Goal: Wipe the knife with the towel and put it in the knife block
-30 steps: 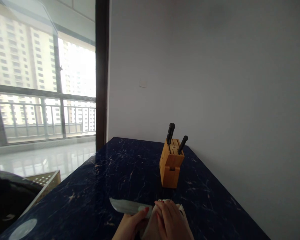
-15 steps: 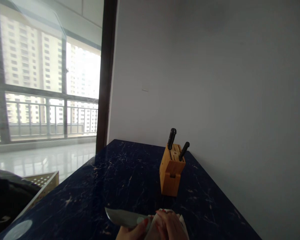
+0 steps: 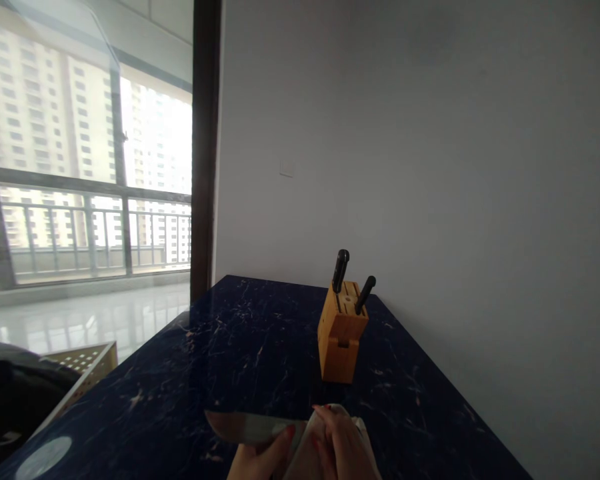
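Observation:
At the bottom of the view, a broad-bladed kitchen knife (image 3: 237,427) points left above the dark blue table (image 3: 230,347). My left hand (image 3: 264,459) is closed on the knife, its thumb pressed against the blade. A white cloth (image 3: 304,455) covers the knife's right end, so the handle is hidden. My right hand (image 3: 344,445) has its bent fingers wrapped over this cloth, around where the handle lies. Beyond my hands stands a wooden knife block (image 3: 339,347), with two black-handled knives (image 3: 341,271) in its slots.
The table's right edge runs close to a grey wall (image 3: 455,233). A pale round patch (image 3: 44,459) shows near the table's left front edge. Left of the table are a perforated beige chair or frame (image 3: 87,373) and a dark item (image 3: 25,387). Large windows stand behind.
The view has shifted slightly, so the block appears a little higher and further left. The blade has tilted a bit and looks darker. Both hands keep their grip on the knife and cloth.

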Available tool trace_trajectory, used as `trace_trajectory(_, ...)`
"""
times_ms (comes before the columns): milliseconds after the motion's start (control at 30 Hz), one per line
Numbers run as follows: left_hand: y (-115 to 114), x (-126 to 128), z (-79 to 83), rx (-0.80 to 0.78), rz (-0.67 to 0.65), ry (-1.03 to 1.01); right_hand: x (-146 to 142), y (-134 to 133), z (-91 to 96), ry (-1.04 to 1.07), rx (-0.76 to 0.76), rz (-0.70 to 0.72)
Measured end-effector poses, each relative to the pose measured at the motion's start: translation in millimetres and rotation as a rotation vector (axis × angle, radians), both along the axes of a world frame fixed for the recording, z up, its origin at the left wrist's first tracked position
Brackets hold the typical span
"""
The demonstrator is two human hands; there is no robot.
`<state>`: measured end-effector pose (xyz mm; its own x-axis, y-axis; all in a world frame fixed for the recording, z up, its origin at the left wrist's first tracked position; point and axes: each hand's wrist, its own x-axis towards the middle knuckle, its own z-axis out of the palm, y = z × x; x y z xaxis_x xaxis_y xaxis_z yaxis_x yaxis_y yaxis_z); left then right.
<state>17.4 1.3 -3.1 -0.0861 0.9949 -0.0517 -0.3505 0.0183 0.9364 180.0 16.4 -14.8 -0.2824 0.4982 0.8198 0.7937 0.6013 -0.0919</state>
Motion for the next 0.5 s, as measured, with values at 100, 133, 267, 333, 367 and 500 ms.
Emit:
trace_trajectory(100,1,0,-1.3,-0.022,-0.008,-0.032,2,1,0.6,-0.034,0.013,0.017)
trace_trajectory(133,2,0,-1.7,-0.035,-0.01,-0.041,1,1,-0.5,-0.02,0.016,0.009)
trace_trajectory(267,5,-1,-6.7,-0.088,-0.027,-0.057,-7,1,-11.1,0.072,0.0,-0.027)
trace_trajectory(333,8,-2,-10.6,-0.087,-0.037,-0.064,-9,2,-15.9,0.077,-0.019,-0.035)
trace_trajectory(367,9,-2,-12.4,-0.086,-0.042,-0.067,-10,1,-16.9,0.077,-0.029,-0.039)
trace_trajectory(500,10,-5,-13.9,-0.098,-0.074,-0.08,-7,-4,-8.8,0.094,-0.081,-0.009)
